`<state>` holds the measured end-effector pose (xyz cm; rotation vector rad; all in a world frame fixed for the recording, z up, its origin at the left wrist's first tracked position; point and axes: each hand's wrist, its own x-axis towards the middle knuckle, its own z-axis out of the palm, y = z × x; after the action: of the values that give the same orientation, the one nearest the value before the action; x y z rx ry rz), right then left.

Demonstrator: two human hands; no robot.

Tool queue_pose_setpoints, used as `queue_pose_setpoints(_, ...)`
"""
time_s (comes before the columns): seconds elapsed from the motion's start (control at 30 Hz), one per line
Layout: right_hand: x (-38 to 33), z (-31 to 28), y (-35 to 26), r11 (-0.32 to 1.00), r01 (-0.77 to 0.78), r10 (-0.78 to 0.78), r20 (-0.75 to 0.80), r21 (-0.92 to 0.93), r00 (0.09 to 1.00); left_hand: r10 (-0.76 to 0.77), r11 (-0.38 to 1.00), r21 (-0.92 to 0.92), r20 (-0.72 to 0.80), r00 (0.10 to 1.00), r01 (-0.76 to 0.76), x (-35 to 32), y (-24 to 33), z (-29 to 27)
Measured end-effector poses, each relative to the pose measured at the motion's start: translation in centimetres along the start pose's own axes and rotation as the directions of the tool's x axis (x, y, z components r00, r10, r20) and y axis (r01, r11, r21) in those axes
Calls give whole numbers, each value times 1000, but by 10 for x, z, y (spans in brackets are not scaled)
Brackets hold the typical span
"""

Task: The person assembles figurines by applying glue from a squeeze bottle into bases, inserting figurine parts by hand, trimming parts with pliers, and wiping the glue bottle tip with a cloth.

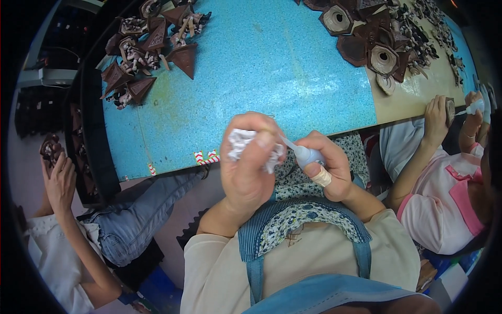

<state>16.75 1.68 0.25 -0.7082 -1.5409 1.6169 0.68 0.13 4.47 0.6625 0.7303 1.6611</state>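
Observation:
My left hand [244, 178] is closed around a crumpled white piece [240, 140] that looks like tissue or paper. Its white edges show between the fingers, and anything else in the palm is hidden. In my right hand [337, 170] is a small translucent squeeze bottle [309, 156] with a thin pointed nozzle. The nozzle is tilted up to the left, its tip close to the left fingertips; I cannot tell whether it touches them. A beige bandage [322, 178] wraps the right thumb. Both hands are just off the table's near edge, in front of my apron [308, 230].
A blue-topped table [251, 68] stretches ahead. Brown pointed pieces with small figures [157, 36] are heaped at its far left. Brown polygonal pieces with holes [384, 57] lie at the far right. Co-workers' hands [61, 178] are at work on both sides.

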Motion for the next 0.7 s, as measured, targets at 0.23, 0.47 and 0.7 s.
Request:
queue_pose_setpoints(0.23, -4, -1, 3, 985, -27, 37, -53, 173, 998, -36, 998, 57, -23, 999, 38, 1, -2, -8)
queue_pose_setpoints(0.47, 2, -3, 7, 982, 151, -159, -64, -109, 985, -92, 962, 261, 23, 996, 82, -4, -2, -2)
queue_pose_setpoints(0.7, 6, 0, 5, 916, 243, -282, -83, -320, 956, 2, 956, 293, 43, 999, -14, -3, -8, -6)
